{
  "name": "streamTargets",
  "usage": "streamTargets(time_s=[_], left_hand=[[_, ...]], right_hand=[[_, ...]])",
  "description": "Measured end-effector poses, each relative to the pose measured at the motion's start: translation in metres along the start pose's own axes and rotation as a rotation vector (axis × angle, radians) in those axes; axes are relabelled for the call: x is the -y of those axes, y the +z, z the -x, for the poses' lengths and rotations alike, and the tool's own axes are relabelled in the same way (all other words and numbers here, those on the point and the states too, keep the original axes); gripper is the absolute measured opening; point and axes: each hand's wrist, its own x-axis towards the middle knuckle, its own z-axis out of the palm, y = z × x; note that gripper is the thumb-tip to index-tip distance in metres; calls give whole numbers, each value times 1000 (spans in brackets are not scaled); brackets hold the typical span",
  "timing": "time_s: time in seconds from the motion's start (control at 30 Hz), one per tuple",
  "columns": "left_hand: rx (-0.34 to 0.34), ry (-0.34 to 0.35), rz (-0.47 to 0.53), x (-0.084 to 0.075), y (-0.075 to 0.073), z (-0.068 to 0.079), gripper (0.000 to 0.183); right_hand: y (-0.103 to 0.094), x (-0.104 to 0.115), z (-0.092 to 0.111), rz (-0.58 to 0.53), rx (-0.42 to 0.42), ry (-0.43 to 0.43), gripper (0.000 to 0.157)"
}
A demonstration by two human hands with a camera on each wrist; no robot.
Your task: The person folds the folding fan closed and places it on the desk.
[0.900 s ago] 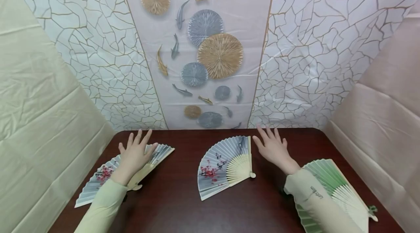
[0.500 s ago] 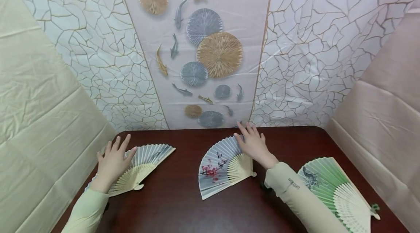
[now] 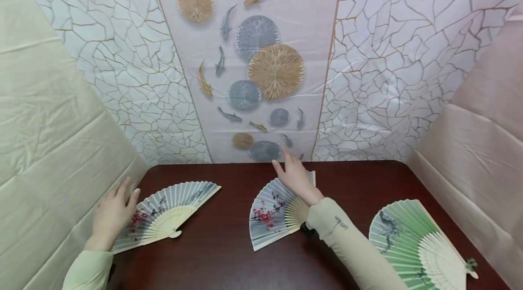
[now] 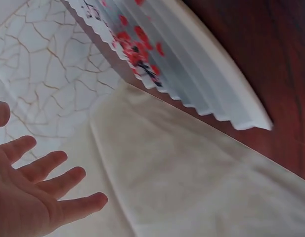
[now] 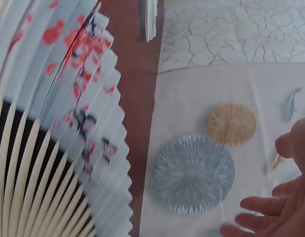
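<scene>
My left hand [image 3: 111,215] is spread over the outer left end of a blue-grey folding fan [image 3: 173,208] printed with red blossoms. In the left wrist view, that hand's fingers [image 4: 68,182] are apart and hold nothing, with the pleated fan beyond them. My right hand [image 3: 297,179] hovers with extended fingers over the upper right of a second blossom-printed folding fan [image 3: 265,217] in the middle. This fan's ribs and pleats [image 5: 83,108] fill the left of the right wrist view, while the right hand [image 5: 281,197] shows bare-palmed at the edge.
A green folding fan [image 3: 402,235] with a dark print and a small tassel lies spread at the right. All three fans rest on the dark red table [image 3: 212,253]. Cloth walls [image 3: 53,145] rise at both sides, and a patterned backdrop [image 3: 245,63] hangs behind.
Both hands have moved left. The left hand passed across the left fan to its outer end. The right hand came from beside the middle fan to above it. The fans stay in place.
</scene>
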Motion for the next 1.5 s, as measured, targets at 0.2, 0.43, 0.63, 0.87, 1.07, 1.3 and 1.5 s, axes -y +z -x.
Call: streamTargets(time_s=[0.2,0.43,0.63,0.87,1.07,1.3,1.5], left_hand=[[8,-68,23,15,0,8,57],[45,-112,70,29,4,13,58],[91,-133,98,32,5,14,58],[212,-196,107,38,4,16,62],[281,-236,110,44,5,18,64],[339,-256,108,51,9,21,64],[364,-244,115,52,10,21,62]], right_hand=[[12,19,-3,-102,32,9,62],[40,35,-5,-199,105,40,54],[60,43,-3,-341,187,80,47],[86,48,3,-710,362,275,47],[101,50,6,-861,429,369,49],[118,51,7,-957,473,442,47],[131,51,11,-970,493,449,46]])
